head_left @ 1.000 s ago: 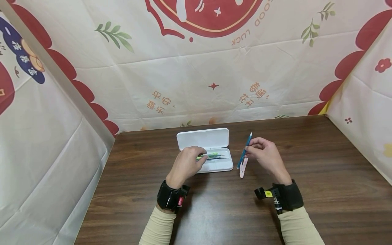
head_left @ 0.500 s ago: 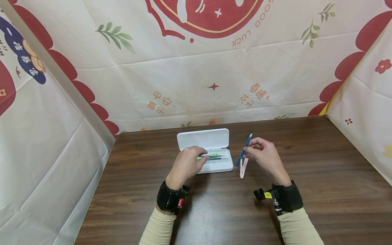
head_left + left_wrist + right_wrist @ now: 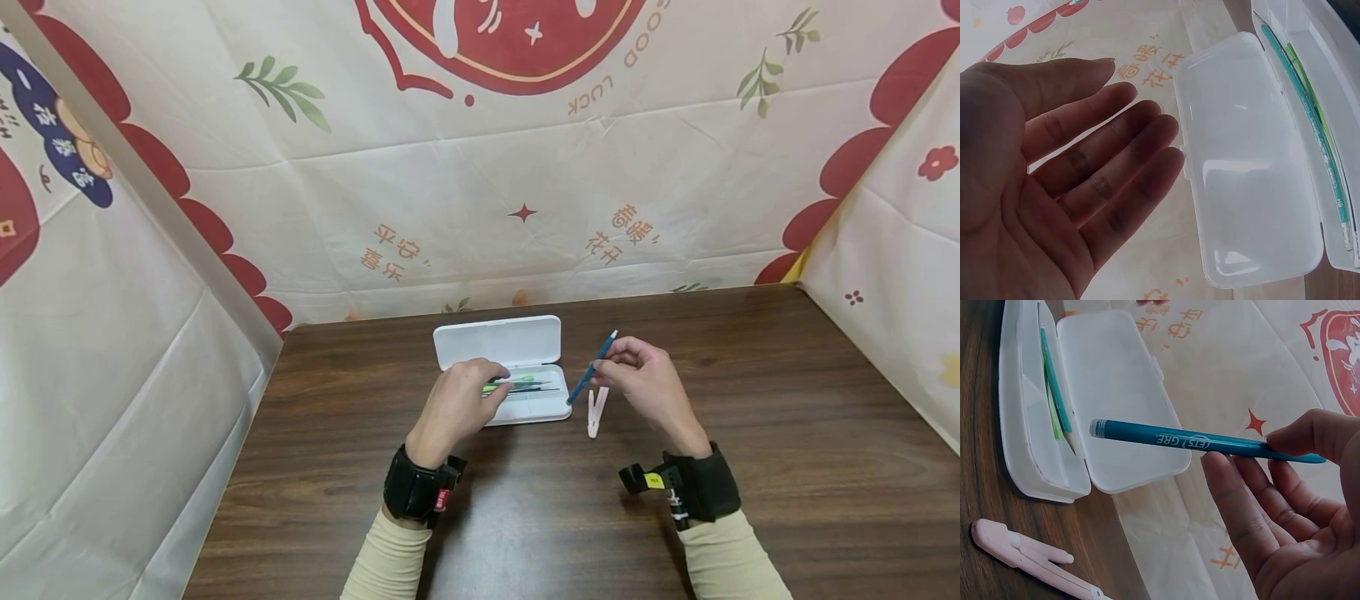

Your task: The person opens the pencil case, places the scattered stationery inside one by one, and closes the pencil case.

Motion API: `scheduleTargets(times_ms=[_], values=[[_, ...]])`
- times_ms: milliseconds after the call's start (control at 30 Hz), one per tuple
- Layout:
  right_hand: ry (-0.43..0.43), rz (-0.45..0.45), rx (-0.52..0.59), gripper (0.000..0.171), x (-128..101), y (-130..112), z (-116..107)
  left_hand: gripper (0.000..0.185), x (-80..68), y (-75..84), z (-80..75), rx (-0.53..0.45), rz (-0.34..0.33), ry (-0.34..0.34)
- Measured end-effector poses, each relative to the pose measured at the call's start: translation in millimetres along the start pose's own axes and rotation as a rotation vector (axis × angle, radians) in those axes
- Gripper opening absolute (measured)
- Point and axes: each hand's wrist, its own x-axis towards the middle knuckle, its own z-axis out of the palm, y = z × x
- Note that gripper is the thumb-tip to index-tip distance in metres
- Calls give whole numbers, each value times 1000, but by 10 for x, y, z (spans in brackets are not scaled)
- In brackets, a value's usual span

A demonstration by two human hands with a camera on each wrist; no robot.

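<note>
Between my two hands sits the white plastic pencil case (image 3: 517,379), lid flung back. My left hand (image 3: 457,404) rests over its near left end with the fingers relaxed and straight, holding nothing; from the head view my knuckles cover that end of the tray, so I cannot tell whether the fingertips actually touch the rim. The left wrist view shows only my spread palm and the inside of the open lid (image 3: 1247,169), with the tray cut off at the frame's right edge.

My right hand (image 3: 637,379) pinches the teal plastic pen (image 3: 1197,442) near one end between thumb and fingertips, the pen tilted with its free end hanging over the right end of the case. My thumb hides the gripped end. The lettering on the barrel reads partly "GRE"; the rest I cannot make out.

Inside the tray lie a teal pen (image 3: 1307,112) and a green pen (image 3: 1310,94) side by side; something darker lies beside them, too thin to identify.

Just below my right fingers, on the dark wooden table (image 3: 787,433), lies a small pale pink plastic clip-shaped thing (image 3: 1029,556), its far end cut off in the right wrist view.
</note>
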Motion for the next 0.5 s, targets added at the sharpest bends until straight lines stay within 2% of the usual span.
scheduleTargets(times_ms=[500], values=[[-14,-26,43,17,5,13,42,16,0,14,-9,-3,2,-13]])
